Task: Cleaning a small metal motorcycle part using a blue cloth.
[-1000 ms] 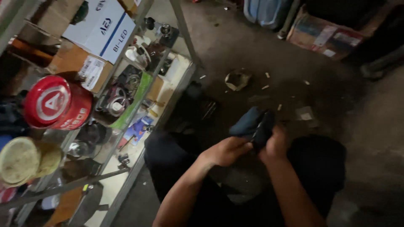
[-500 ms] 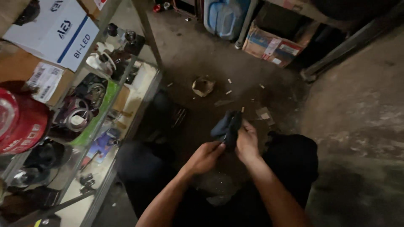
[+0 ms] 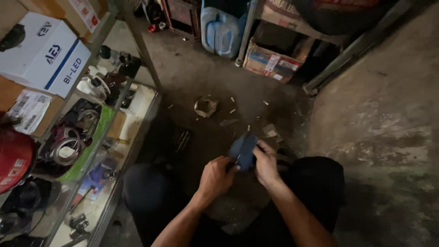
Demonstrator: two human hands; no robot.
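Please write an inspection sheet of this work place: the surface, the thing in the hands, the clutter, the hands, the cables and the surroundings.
Surface: stained, dusty concrete floor.
Job's thing: dark blue object, held between both hands above the lap; its kind cannot be told.
Clutter: crumpled scrap and small bits of debris on the floor.
Hands: left hand and right hand both grip the blue object.
Cables: coiled wires on the shelf at left.
Surroundings: metal shelf with white box and red round container; blue jerrycan and cardboard box beyond.
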